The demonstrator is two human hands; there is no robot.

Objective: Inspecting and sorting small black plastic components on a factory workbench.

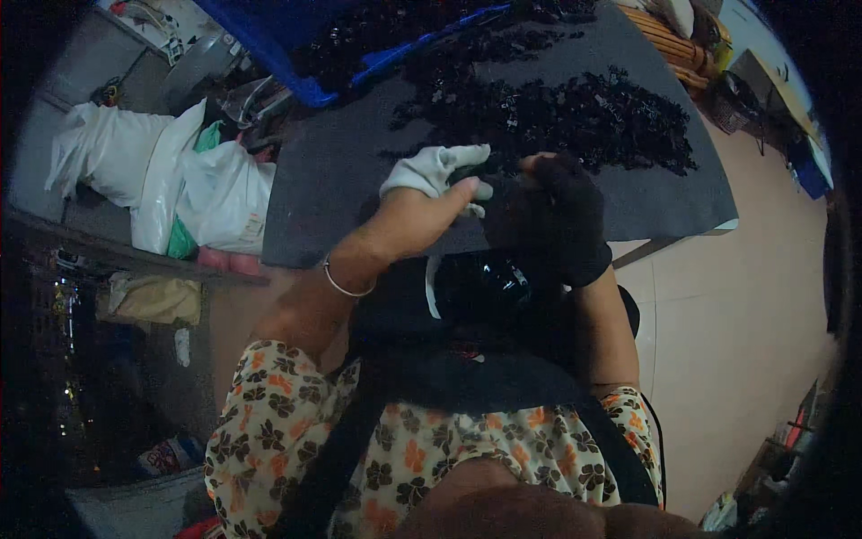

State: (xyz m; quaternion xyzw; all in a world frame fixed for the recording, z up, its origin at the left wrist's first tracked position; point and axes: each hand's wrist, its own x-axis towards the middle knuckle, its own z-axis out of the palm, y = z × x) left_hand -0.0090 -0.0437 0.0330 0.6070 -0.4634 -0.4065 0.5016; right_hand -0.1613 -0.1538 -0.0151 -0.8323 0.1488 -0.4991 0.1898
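My left hand [435, 184], in a white glove that leaves the thumb bare, is held over the near part of the grey table [314, 193]. Its thumb and fingers close around a small dark piece [469, 171] whose kind I cannot make out. Just to the right, my right hand [566, 202] wears a black glove with bare fingertips. Those fingers are curled together, and whatever they hold is lost against the dark glove. Beyond both hands spreads a loose heap of small black parts [620, 117], too fine to tell one by one.
A blue tray [314, 90] with more black parts stands at the far left of the table. White plastic bags [215, 184] lie on a surface to the left. Bundled tan sticks [669, 40] are beyond the far right edge. Pale floor tiles [709, 296] show at right.
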